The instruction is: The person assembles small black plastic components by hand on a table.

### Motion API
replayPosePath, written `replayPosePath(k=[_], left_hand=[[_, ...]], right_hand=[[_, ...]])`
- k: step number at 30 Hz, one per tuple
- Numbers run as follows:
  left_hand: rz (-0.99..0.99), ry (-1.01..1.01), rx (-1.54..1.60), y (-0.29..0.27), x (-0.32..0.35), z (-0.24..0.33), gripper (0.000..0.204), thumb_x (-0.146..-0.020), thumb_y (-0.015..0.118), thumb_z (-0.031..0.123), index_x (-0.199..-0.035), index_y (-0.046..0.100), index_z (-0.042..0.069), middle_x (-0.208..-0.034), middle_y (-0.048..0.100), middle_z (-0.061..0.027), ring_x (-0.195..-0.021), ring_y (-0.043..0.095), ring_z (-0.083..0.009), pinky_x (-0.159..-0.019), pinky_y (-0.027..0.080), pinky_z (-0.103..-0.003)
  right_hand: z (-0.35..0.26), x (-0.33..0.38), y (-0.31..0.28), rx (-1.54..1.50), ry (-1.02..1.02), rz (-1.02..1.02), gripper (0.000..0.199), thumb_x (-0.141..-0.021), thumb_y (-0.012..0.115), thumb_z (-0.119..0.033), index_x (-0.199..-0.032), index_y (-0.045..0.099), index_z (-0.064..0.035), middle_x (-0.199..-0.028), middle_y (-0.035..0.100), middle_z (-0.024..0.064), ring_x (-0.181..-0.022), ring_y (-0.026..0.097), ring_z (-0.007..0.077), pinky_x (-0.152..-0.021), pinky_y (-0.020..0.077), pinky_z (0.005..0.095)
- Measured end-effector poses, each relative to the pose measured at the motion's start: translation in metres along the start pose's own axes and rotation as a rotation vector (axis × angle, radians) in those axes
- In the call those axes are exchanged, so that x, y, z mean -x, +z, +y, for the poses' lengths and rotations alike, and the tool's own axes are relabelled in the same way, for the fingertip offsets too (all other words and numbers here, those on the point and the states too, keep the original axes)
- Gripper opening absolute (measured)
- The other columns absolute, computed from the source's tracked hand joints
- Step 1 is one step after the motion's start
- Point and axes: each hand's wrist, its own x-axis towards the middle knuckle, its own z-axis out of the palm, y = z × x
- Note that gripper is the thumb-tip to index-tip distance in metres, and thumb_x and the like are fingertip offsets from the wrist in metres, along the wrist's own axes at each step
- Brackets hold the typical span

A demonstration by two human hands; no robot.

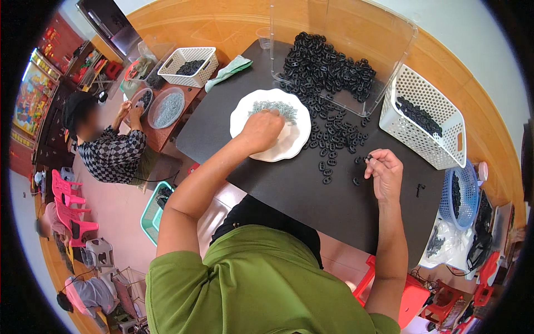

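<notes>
A white scalloped plate (pixel 238 123) bears a pile of small silvery pieces, perhaps springs (pixel 286 110). Over it is my left hand (pixel 261 132), its bent fingers closed at the pile; whatever they grip is hidden. Raised above the right part of the dark table, my right hand (pixel 385 171) pinches a small black plastic piece (pixel 368 158) between thumb and finger. Loose black oval pieces with two holes (pixel 334 131) trail across the table between my hands, out of a big heap (pixel 320 61) in a clear plastic bin (pixel 384 97) lying at the back.
At the right stand a white perforated basket (pixel 414 142) and a blue basket (pixel 464 214), both with black pieces. A green cloth (pixel 229 71) lies at the table's far left corner. Another person (pixel 111 145) works at a brown table with bowls. A teal basket (pixel 150 220) stands below.
</notes>
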Motion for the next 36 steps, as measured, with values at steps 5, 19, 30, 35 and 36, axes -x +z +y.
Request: replayPosePath(k=[5, 19, 30, 35, 36], left_hand=[[-0.007, -0.220, 0.470, -0.015, -0.007, -0.004, 0.009, -0.074, 0.052, 0.005, -0.078, 0.058, -0.001, -0.075, 0.059, -0.0189, -0.075, 0.058, -0.0350, -0.068, 0.045, -0.041], [0.157, -0.136, 0.408, -0.011, -0.001, -0.001, 0.010, -0.080, 0.051, 0.006, -0.085, 0.057, -0.001, -0.080, 0.061, -0.0174, -0.074, 0.059, -0.0321, -0.066, 0.046, -0.039], [-0.069, -0.235, 2.112, 0.014, -0.010, 0.108, 0.014, -0.084, 0.057, 0.003, -0.098, 0.056, 0.003, -0.077, 0.060, -0.0037, -0.062, 0.054, -0.0076, -0.054, 0.043, -0.018], [-0.059, -0.306, 2.237, 0.044, -0.021, 0.142, 0.014, -0.083, 0.057, 0.002, -0.097, 0.056, 0.001, -0.080, 0.061, -0.0051, -0.065, 0.056, -0.0093, -0.056, 0.045, -0.020], [-0.046, -0.381, 2.271, 0.045, -0.023, 0.145, 0.013, -0.083, 0.058, 0.001, -0.096, 0.056, 0.001, -0.080, 0.061, -0.0054, -0.066, 0.056, -0.0098, -0.057, 0.045, -0.020]], right_hand=[[0.003, -0.001, -0.004, -0.016, -0.004, -0.001, 0.013, -0.076, 0.055, 0.007, -0.088, 0.058, 0.0034, -0.076, 0.059, 0.0076, -0.056, 0.054, 0.0105, -0.047, 0.0454, 0.0231], [0.004, 0.001, 0.001, 0.075, 0.025, -0.024, 0.006, -0.080, 0.056, 0.003, -0.086, 0.058, 0.0020, -0.072, 0.057, 0.0056, -0.058, 0.054, 0.0100, -0.050, 0.0481, 0.0231], [0.000, 0.006, 0.013, 0.007, 0.033, -0.024, 0.004, -0.080, 0.059, 0.000, -0.081, 0.055, 0.0012, -0.068, 0.058, 0.0074, -0.053, 0.056, 0.0115, -0.046, 0.0490, 0.0240], [0.003, 0.008, 0.014, 0.106, -0.088, -0.046, 0.009, -0.082, 0.058, -0.002, -0.075, 0.052, 0.0003, -0.070, 0.053, 0.0042, -0.050, 0.050, 0.0075, -0.045, 0.0424, 0.0201], [0.005, 0.009, 0.014, 0.108, -0.087, -0.041, 0.009, -0.082, 0.058, -0.002, -0.075, 0.052, 0.0003, -0.070, 0.053, 0.0042, -0.050, 0.050, 0.0075, -0.045, 0.0424, 0.0201]])
